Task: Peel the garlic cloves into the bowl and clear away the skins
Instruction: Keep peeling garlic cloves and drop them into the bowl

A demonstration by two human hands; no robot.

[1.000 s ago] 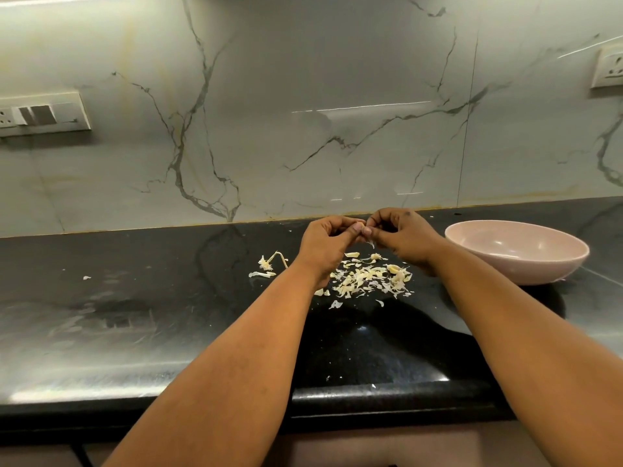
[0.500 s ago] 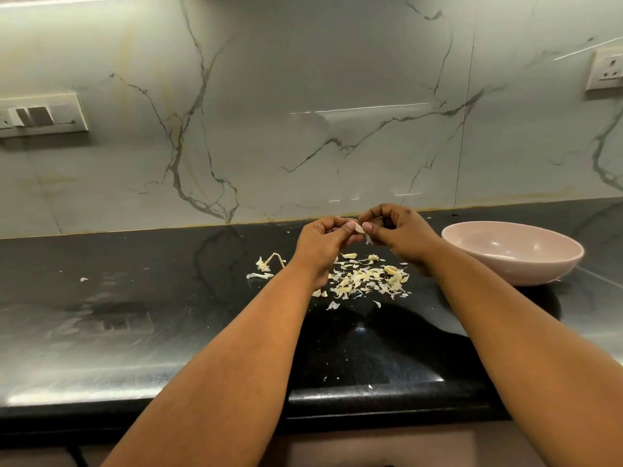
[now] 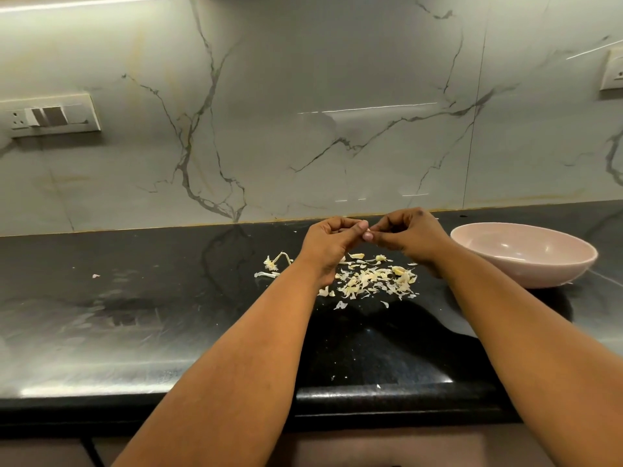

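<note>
Presently: left hand (image 3: pixel 332 242) and right hand (image 3: pixel 409 234), fingertips pinched together on a garlic clove, barely visible, above skins (image 3: pixel 371 279). Pink bowl (image 3: pixel 526 264) just right. Advice: strip skin in small pulls, clove kept firm.

Since half a second ago the pale tip of the garlic clove that showed between the thumbs is now hidden, as the left hand (image 3: pixel 332 240) and right hand (image 3: pixel 409 234) press their fingertips together above the pale papery garlic skins (image 3: pixel 374 279).
</note>
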